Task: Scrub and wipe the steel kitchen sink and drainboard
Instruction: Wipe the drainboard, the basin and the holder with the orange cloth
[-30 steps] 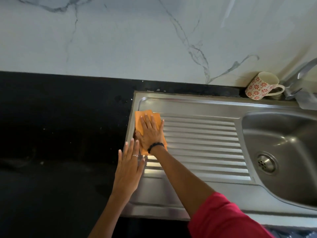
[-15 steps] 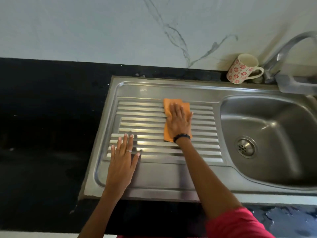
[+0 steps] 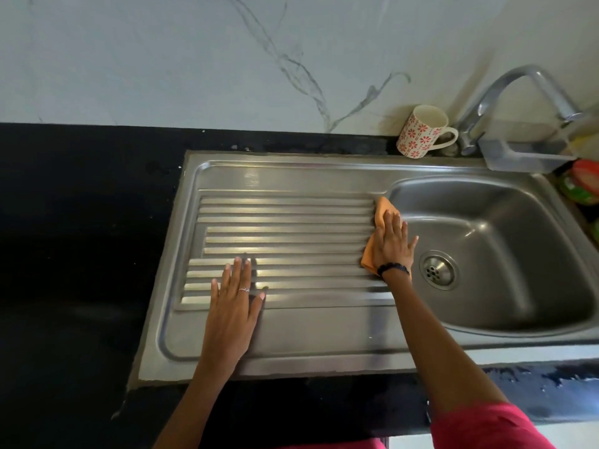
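Item 1. Drainboard [image 3: 285, 176]: ribbed steel, left part of the unit set into a black counter [image 3: 81, 254]. Ribs run left to right toward the basin, so a stroke along them follows the grooves.

Item 2. Sink [image 3: 505, 202]: steel basin at the unit's right end, drain [image 3: 438, 269] in its floor. Dry-looking; no suds visible.

Item 3. Cloth [image 3: 380, 211]: orange, folded, lying at the drainboard's right edge where the ribs end, just beside the basin's left rim. Mostly covered by the hand; one corner shows at the far end, another near the wrist.

Item 4. Right hand [image 3: 392, 244]: fingers straight and spread, palm flat on the cloth, pressing rather than gripping it. A flat palm likely spreads pressure across several ribs at once.

Item 5. Left hand [image 3: 235, 303]: extended flat, holding nothing, resting on the drainboard near its front edge, well apart from the cloth. Probably a brace for the reach across.

Item 6. Mug [image 3: 421, 131]: patterned, tilted against the wall at the unit's back edge, beside the tap [image 3: 505, 92]. Clear of the wiping path.

Item 7. Tray [image 3: 525, 157]: behind the basin's back rim, under the tap. Contents cannot be made out.
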`<state>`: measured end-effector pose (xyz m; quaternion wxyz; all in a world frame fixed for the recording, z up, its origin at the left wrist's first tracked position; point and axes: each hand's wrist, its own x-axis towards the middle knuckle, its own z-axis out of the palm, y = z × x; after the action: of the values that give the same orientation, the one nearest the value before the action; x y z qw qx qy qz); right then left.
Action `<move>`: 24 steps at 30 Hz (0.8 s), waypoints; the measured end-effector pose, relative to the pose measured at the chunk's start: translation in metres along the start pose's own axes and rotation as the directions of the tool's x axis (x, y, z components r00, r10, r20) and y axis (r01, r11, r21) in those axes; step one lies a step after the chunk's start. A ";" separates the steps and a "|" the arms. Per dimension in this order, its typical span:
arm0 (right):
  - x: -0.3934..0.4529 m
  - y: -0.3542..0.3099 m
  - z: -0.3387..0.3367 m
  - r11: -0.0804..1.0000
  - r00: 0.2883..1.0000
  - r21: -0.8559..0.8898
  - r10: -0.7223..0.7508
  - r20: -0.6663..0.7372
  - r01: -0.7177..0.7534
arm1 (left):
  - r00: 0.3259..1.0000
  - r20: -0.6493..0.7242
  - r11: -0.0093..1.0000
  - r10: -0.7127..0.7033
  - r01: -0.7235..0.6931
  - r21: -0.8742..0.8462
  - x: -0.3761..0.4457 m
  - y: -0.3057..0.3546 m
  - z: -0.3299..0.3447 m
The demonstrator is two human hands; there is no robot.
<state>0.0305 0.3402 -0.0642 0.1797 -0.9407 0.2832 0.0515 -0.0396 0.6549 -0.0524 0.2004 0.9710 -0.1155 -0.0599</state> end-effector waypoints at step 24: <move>-0.135 -0.256 0.105 0.824 0.826 -0.099 -0.538 0.167 0.557 | 0.986 0.002 0.974 0.164 -0.162 0.159 -0.052 -0.094 -0.032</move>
<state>0.0598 0.6465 -0.0561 0.1373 -0.9872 -0.0161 0.0799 -0.0653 0.7639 -0.0575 0.1273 0.9715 -0.1981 -0.0286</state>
